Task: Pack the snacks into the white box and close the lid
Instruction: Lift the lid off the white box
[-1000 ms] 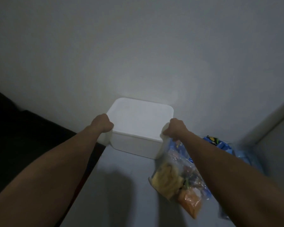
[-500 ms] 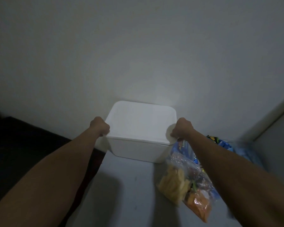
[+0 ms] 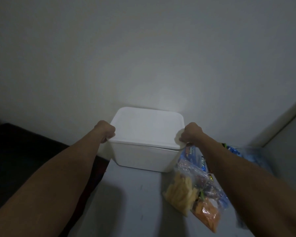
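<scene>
Both fists, left hand [image 3: 106, 131] and right hand [image 3: 190, 134], grip the smooth, round-cornered lid [image 3: 148, 127].

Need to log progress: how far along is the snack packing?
Done: nothing packed; the snack bags lie on the table beside the white box. In hand: left hand and right hand grip the lid at its edges. Left: open, fill, close.
</scene>
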`<state>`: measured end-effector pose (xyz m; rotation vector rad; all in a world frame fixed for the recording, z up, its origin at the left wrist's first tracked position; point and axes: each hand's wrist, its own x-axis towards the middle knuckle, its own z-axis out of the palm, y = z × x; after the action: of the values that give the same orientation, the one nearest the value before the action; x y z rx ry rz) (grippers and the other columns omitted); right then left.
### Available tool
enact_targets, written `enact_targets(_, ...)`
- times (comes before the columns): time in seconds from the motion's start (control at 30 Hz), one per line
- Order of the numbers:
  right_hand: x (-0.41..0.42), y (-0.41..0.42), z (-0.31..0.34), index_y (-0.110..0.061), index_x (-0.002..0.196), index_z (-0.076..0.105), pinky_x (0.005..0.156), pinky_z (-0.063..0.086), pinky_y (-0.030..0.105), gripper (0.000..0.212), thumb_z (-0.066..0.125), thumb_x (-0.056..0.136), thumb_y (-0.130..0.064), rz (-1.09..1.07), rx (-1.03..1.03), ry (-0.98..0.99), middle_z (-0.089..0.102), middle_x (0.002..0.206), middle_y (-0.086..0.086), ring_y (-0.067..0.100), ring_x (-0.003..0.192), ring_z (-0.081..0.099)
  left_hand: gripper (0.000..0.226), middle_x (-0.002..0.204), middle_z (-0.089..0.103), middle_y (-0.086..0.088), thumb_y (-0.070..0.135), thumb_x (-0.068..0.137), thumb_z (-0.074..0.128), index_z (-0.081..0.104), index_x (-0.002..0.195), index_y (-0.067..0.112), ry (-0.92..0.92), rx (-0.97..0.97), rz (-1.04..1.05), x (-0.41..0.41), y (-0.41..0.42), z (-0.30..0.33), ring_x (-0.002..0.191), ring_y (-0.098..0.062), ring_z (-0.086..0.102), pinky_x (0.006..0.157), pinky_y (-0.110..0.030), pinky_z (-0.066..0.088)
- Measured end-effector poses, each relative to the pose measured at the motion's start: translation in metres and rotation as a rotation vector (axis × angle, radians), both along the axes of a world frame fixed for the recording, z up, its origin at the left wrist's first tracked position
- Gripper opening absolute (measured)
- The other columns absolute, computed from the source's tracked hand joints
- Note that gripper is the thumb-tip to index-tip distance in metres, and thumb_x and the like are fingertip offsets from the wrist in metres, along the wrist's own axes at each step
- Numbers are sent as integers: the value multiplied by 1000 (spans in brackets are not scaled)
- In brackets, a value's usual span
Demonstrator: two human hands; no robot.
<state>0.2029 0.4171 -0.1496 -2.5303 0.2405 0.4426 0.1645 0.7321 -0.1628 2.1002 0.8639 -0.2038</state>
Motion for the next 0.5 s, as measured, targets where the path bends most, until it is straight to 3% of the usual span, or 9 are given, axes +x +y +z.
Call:
enact_targets(0.07, 0, 2, -1, -3, 80, 54, 49, 58, 34, 17, 71, 79, -9, -32, 29, -12, 65, 96, 19, 32, 75, 68, 20, 79, 54, -18, 4, 83, 65, 57, 99, -5, 24, 17, 12, 1, -2, 0, 62, -25, 51, 43, -23, 37)
enact_targets(0.13, 0, 3, 1, -3, 85, 55, 61, 61, 41, 18, 71, 79, -8, -59, 78, -11, 63, 96, 18, 33, 78, 68, 14, 72, 51, -16, 5, 84, 63, 56, 93, -2, 14, 22, 22, 3, -5, 6, 55, -23, 49, 44, -22, 38)
enact_targets(0.23, 3, 2, 8, -4, 85, 55, 50, 59, 35, 21, 75, 78, -5, -83, 193, 9, 60, 94, 17, 29, 74, 65, 22, 84, 58, -20, 3, 81, 64, 61, 101, -5, -47, 9, 45, 11, -4, 17, 71, -30, 60, 44, -26, 44)
enact_targets(0.33, 4, 0, 13, 0, 88, 58, 59, 60, 41, 22, 76, 76, 0, -119, 296, 14, 62, 94, 20, 33, 81, 68, 20, 98, 62, -25, 2, 80, 67, 61, 98, -4, -56, 13, 69, 12, -2, 22, 81, -33, 61, 46, -32, 47)
enact_targets(0.4, 4, -4, 17, 2, 80, 58, 60, 60, 43, 18, 76, 75, 1, -124, 342, 2, 63, 90, 22, 33, 77, 68, 18, 102, 62, -23, 3, 80, 69, 58, 93, -2, -76, 14, 86, 11, -1, 21, 83, -33, 60, 56, -34, 50)
enact_targets(0.5, 4, -8, 24, 4, 77, 58, 60, 60, 41, 17, 75, 76, 3, -130, 391, -25, 65, 87, 22, 32, 74, 67, 26, 106, 62, -22, 2, 81, 71, 58, 103, -5, -142, -82, 107, 10, 4, 19, 85, -30, 58, 70, -34, 49)
